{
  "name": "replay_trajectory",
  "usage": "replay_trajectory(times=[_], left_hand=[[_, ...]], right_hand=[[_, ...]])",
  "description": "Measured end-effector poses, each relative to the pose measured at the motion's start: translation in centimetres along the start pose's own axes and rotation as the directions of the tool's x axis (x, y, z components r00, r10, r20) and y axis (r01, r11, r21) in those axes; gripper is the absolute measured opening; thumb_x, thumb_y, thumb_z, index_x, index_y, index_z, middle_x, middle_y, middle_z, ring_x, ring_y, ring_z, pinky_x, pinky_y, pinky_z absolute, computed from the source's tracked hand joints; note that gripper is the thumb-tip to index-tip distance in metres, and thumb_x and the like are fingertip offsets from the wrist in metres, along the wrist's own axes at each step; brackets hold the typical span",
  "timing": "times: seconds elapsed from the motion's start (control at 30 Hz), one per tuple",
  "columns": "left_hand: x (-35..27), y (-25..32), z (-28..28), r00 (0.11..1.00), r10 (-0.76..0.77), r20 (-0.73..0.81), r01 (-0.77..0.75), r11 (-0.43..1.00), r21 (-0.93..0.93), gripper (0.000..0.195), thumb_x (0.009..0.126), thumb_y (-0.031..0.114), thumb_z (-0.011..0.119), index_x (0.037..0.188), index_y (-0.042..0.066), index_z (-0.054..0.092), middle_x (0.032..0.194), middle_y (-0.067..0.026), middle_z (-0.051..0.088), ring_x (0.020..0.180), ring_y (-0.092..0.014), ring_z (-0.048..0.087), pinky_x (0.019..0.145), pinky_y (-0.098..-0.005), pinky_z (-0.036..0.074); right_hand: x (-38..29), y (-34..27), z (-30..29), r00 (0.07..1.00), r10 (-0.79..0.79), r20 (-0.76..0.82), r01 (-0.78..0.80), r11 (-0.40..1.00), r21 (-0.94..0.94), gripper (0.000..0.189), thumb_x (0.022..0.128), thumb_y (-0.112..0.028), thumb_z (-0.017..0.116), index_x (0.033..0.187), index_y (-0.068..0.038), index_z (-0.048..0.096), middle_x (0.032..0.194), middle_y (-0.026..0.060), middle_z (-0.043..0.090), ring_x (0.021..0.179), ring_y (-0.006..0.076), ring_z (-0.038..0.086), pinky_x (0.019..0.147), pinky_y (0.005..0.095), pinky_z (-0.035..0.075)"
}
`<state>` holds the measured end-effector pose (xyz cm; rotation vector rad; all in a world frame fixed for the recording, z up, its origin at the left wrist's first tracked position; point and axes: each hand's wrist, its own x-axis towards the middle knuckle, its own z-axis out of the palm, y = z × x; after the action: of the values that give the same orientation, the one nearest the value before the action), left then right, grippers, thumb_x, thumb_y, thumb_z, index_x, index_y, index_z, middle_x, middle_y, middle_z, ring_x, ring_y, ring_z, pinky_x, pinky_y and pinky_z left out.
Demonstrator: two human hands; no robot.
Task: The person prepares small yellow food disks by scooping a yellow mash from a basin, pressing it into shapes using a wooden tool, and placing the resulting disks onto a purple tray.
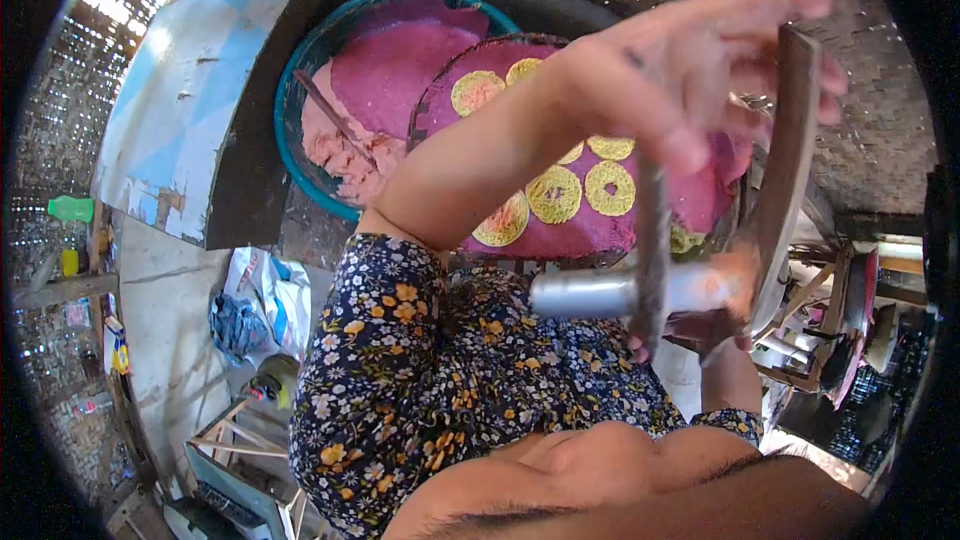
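Observation:
A hand press with two wooden bars [789, 157] and a shiny metal cylinder [581, 292] is held in front of my body, with orange dough at the cylinder's right end. My right hand [724, 334] supports the press from below, mostly hidden behind it. Blurred by motion, my left hand [694, 64] reaches across to the upper ends of the bars; whether it grips them is unclear. Beneath my left forearm is a woven tray [424, 101] lined with pink cloth [577, 240]. Several yellow lattice-like dough rounds [553, 195] lie on the cloth, some with orange strands in the middle.
Behind the tray's left side stands a teal basin [289, 142] with pink dough [337, 142], a stick [334, 116] and pink cloth. A blue-and-white panelled box [187, 105] rises at the left. Plastic bags [262, 300] lie below it. Woven walls [877, 112] enclose the space.

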<state>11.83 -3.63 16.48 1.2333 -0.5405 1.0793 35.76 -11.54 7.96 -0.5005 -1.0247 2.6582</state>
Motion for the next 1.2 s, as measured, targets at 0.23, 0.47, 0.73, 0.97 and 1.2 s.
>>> replay_trajectory(times=[0.23,0.47,0.73,0.97,1.2], left_hand=[[-7.6,-5.0,-9.5,0.798,-0.046,-0.6,-0.002,0.997,-0.08,0.052,0.074,0.035,0.059,0.117,0.012,0.041,0.11,-0.0129,0.051,0.105,-0.031,0.048,0.091,-0.0475,0.035],[-13.1,-6.7,-14.2,0.768,-0.086,-0.635,-0.286,0.841,-0.459,0.044,0.078,0.053,0.046,0.091,0.013,0.057,0.091,-0.0103,0.059,0.088,-0.029,0.056,0.075,-0.0441,0.045],[-12.9,-4.5,-12.9,0.737,-0.028,-0.675,-0.283,0.894,-0.346,0.039,0.079,0.053,0.045,0.083,0.015,0.055,0.083,-0.0057,0.057,0.083,-0.027,0.056,0.065,-0.0428,0.05],[-13.6,-5.1,-12.7,0.719,-0.013,-0.695,-0.334,0.871,-0.361,0.034,0.08,0.05,0.046,0.081,0.017,0.052,0.078,-0.0028,0.054,0.077,-0.025,0.055,0.063,-0.039,0.049],[-9.1,-2.1,-15.6,0.909,0.07,-0.41,-0.288,0.818,-0.498,0.045,0.081,0.051,0.045,0.091,0.009,0.057,0.086,-0.01,0.057,0.088,-0.027,0.053,0.071,-0.0424,0.047]], right_hand=[[0.8,-1.2,-1.4,0.954,0.068,-0.291,-0.086,0.995,-0.05,0.1,0.049,-0.048,0.068,0.128,-0.002,0.026,0.116,0.0188,0.043,0.094,0.0296,0.052,0.076,0.039,0.044],[1.9,-1.7,-2.9,0.829,0.129,-0.545,-0.229,0.966,-0.119,0.08,0.052,-0.037,0.066,0.118,0.001,0.04,0.102,0.0154,0.055,0.087,0.0264,0.057,0.077,0.0344,0.046],[3.3,-2.4,-1.4,0.819,0.102,-0.564,-0.269,0.937,-0.222,0.082,0.05,-0.035,0.068,0.117,0.003,0.039,0.101,0.0137,0.055,0.089,0.0224,0.056,0.074,0.0321,0.046],[3.1,-2.5,-1.5,0.804,0.106,-0.585,-0.286,0.932,-0.224,0.085,0.05,-0.033,0.069,0.119,0.003,0.038,0.106,0.0129,0.053,0.094,0.0231,0.053,0.078,0.033,0.044],[4.7,-4.8,-1.5,0.837,-0.023,-0.547,-0.191,0.924,-0.331,0.088,0.054,-0.037,0.07,0.123,0.003,0.033,0.111,0.0136,0.05,0.097,0.0236,0.051,0.082,0.0324,0.042]])
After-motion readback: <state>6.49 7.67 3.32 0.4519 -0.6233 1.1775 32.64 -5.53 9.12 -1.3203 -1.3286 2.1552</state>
